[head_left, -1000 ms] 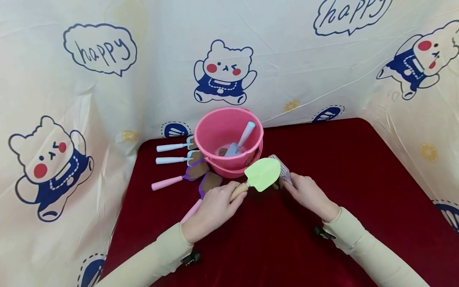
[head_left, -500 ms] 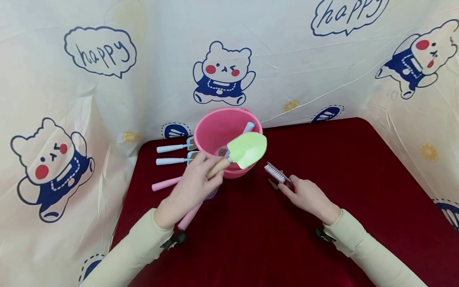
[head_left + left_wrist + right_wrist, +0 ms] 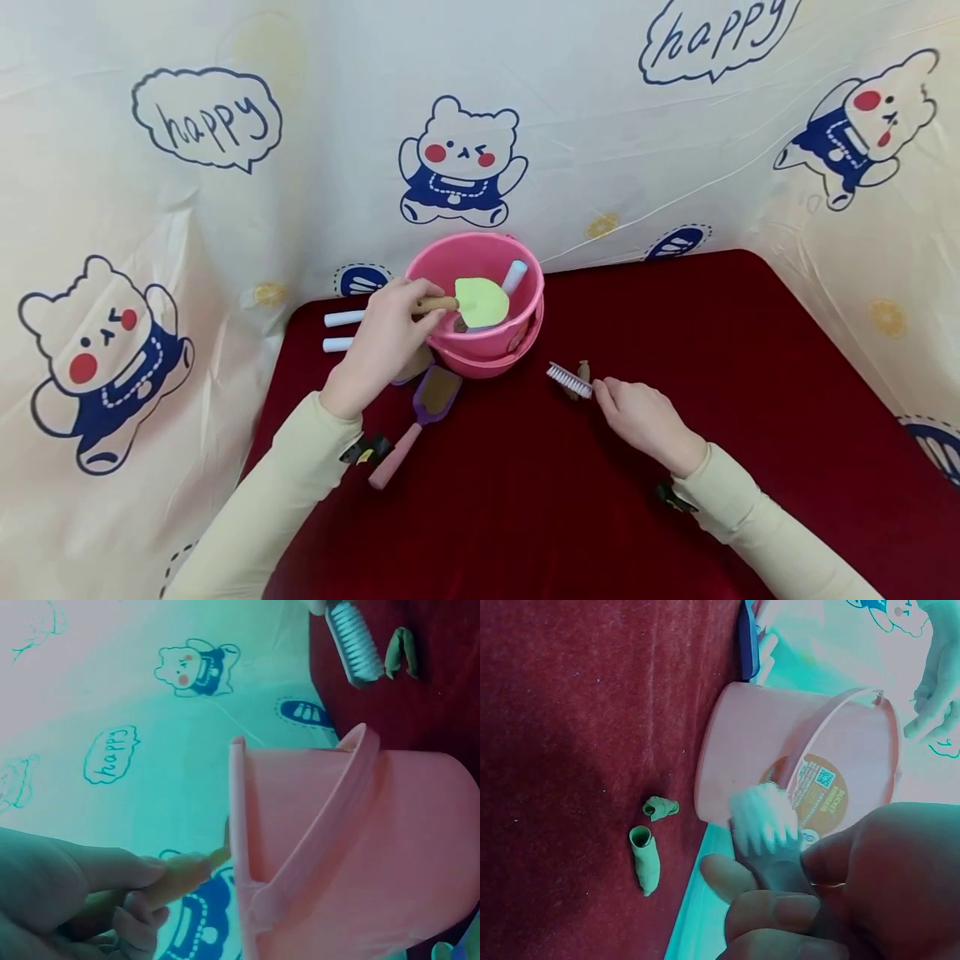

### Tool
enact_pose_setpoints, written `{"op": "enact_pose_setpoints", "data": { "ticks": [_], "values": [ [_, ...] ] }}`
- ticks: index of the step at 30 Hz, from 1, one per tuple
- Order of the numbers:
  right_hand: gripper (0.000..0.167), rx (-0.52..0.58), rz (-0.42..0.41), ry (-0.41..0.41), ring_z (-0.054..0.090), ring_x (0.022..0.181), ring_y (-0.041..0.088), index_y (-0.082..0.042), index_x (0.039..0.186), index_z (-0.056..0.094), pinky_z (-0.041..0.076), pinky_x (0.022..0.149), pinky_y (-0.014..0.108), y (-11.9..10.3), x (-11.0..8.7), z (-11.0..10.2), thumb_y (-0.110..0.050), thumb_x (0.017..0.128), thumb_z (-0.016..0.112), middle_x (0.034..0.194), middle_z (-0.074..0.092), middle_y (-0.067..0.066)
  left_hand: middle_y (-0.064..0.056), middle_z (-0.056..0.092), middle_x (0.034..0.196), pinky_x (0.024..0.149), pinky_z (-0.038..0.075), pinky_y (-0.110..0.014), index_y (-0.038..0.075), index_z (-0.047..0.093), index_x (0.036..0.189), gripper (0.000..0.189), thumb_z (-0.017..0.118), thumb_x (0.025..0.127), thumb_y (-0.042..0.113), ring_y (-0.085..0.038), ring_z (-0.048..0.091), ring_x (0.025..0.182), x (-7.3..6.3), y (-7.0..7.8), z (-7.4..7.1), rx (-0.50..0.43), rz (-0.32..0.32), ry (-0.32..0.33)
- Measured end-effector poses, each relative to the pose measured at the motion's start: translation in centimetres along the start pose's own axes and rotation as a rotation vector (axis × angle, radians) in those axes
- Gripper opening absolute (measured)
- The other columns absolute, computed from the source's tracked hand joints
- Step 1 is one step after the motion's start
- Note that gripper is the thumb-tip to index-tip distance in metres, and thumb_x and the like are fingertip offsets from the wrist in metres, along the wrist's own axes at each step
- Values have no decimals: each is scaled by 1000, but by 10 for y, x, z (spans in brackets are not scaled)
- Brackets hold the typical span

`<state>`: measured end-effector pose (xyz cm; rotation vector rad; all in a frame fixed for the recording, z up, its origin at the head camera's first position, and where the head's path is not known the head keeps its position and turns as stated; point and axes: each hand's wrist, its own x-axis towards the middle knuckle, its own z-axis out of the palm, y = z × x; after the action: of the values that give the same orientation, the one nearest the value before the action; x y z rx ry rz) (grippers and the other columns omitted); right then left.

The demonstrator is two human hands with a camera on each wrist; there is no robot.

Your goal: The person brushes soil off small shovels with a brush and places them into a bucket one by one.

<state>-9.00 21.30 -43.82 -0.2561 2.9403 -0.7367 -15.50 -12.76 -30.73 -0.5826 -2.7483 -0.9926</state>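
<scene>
My left hand (image 3: 382,346) grips the wooden handle of a small trowel (image 3: 482,302). Its pale green blade lies over the mouth of a pink bucket (image 3: 491,367); in the left wrist view the bucket wall hides most of that blade. Inside the bucket leans another tool with a whitish-blue handle (image 3: 514,277). To the right, my right hand (image 3: 648,425) holds a brush (image 3: 570,381) with white bristles, above the red cloth. Two small rolled brown pieces (image 3: 583,369) lie just by the brush; they look greenish in the right wrist view, one tube-like (image 3: 646,862).
Left of the bucket lies a purple scoop (image 3: 437,393) with a pink handle and brown stuff in it. Another purple scoop (image 3: 414,367) and two white-handled tools (image 3: 343,318) are partly behind my left hand. A patterned curtain (image 3: 585,150) encloses the red-covered table (image 3: 720,333).
My left hand has carried the trowel from beside the brush leftward and forward to the bucket's mouth. The brush has turned and come slightly lower, leaving the brown pieces more visible.
</scene>
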Motion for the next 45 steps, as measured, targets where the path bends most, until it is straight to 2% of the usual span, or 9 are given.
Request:
{"op": "enact_pose_setpoints", "data": {
  "ticks": [5,10,17,24,30,35,42,45],
  "values": [
    [40,-10,8,-23,40,50,14,-15,73,50,38,50,32,1,-2,5,-27,111,44,58,42,-2,-9,75,101,82,59,-42,6,67,105,14,75,97,14,-27,70,96,11,-1,9,41,-58,-73],
    [39,-11,0,-32,41,51,14,-15,74,53,39,50,31,2,-3,6,-28,110,46,58,43,-1,-8,77,98,74,58,-42,8,56,103,25,78,95,18,-30,73,91,18,-2,19,146,-75,-107],
    [39,-23,-17,-30,41,52,14,-15,74,53,39,51,31,-1,-6,7,-28,111,47,59,43,-1,-4,66,80,68,51,-42,10,59,98,21,77,95,20,-30,66,77,20,-13,24,223,-79,-104],
    [40,-28,-35,-35,41,51,13,-16,73,53,38,50,30,-2,-6,8,-28,110,49,58,43,-2,-11,70,95,73,55,-46,5,68,108,14,70,99,16,-32,67,88,20,-21,19,260,-70,-70],
    [39,-32,-40,-44,42,51,12,-16,74,55,39,51,30,-2,-8,9,-28,110,50,58,44,-2,-20,68,108,75,56,-50,1,70,114,19,66,100,14,-35,66,92,14,-29,14,220,-70,-29],
    [38,-34,-53,-51,42,51,12,-16,74,55,39,50,30,-3,-8,11,-28,110,51,58,44,-3,-19,63,115,72,55,-46,5,70,114,19,67,100,17,-31,64,89,4,-33,13,178,-69,39],
    [39,-31,-59,-50,42,50,12,-16,72,54,39,49,30,-5,-7,10,-27,109,51,58,44,-2,-16,61,99,64,51,-45,2,66,107,20,64,102,22,-31,60,81,-15,-39,14,185,-50,172],
    [39,-26,-60,-52,42,50,12,-16,73,54,39,49,30,-6,-7,10,-28,110,51,58,44,-2,-14,59,89,59,46,-42,3,62,99,19,63,103,22,-27,56,73,-26,-47,18,180,-6,258]
  ]
}}
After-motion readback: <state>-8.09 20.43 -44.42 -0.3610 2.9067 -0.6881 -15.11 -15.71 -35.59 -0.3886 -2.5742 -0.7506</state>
